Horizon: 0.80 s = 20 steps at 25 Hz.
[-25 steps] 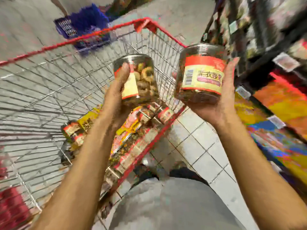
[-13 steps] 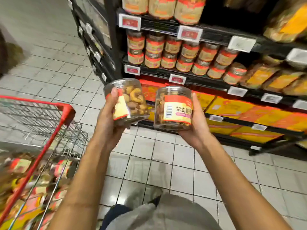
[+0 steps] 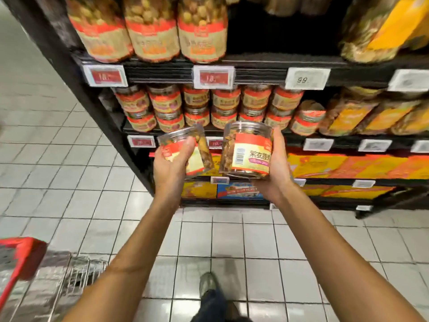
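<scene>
A black rack (image 3: 255,60) stands in front of me at the far edge of the floor (image 3: 69,170). Its top shelf carries three big jars (image 3: 151,31) side by side, with dark-filled yellow bags (image 3: 380,24) to their right. Red price tags (image 3: 105,76) and a white tag (image 3: 307,78) hang on the shelf's front edge. The shelf below holds small jars (image 3: 226,101) stacked two high, with more bags (image 3: 348,115) just beside them. Orange boxes (image 3: 348,166) fill the next shelf, and a blue box (image 3: 236,190) sits on the lowest. My cart (image 3: 21,259) shows at the floor's near left corner, and my shoe (image 3: 207,282) rests on the tiles.
</scene>
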### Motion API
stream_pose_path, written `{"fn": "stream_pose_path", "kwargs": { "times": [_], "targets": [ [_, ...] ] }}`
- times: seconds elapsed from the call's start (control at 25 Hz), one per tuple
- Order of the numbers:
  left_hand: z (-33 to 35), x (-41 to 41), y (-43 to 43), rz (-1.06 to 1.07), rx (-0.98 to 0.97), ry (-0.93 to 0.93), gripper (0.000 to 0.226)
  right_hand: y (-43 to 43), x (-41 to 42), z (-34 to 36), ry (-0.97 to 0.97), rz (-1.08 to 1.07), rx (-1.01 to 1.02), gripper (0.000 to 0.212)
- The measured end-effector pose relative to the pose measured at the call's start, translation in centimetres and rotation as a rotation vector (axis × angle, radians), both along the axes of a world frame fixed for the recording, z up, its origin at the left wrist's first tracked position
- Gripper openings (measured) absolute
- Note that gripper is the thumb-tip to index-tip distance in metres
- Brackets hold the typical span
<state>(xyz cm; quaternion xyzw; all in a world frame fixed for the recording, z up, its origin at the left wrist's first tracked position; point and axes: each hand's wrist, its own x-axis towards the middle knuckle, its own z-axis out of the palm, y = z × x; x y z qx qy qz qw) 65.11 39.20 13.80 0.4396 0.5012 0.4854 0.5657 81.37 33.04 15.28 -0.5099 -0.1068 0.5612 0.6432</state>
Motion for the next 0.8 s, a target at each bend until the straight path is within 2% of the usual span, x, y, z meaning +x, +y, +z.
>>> {"fn": "stream_pose_path", "kwargs": {
  "times": [0.24, 0.32, 0.48, 0.64, 0.8],
  "targets": [
    [-8.2, 6.0, 9.8, 0.114, 0.28, 0.237, 0.082, 7.3, 3.8, -6.6, 0.023, -0.074, -0.011, 0.061],
    [-10.5, 7.6, 11.6, 0.141, 0.367, 0.324, 0.094, 7.9, 4.6, -8.3, 0.061, -0.067, 0.014, 0.061],
    [-14.1, 10.3, 15.0, 0.217, 0.49, 0.408, 0.099, 8.3, 5.4, -11.5, 0.076, 0.0, 0.028, 0.057],
    [-14.5, 11.9, 16.3, 0.279, 0.489, 0.452, 0.1, 8.1, 5.7, -12.6, 0.062, 0.056, 0.005, 0.054],
    [-14.8, 10.8, 15.4, 0.149, 0.516, 0.546, 0.103, 8.7, 5.5, -12.4, 0.052, 0.041, -0.015, 0.054]
  ]
}}
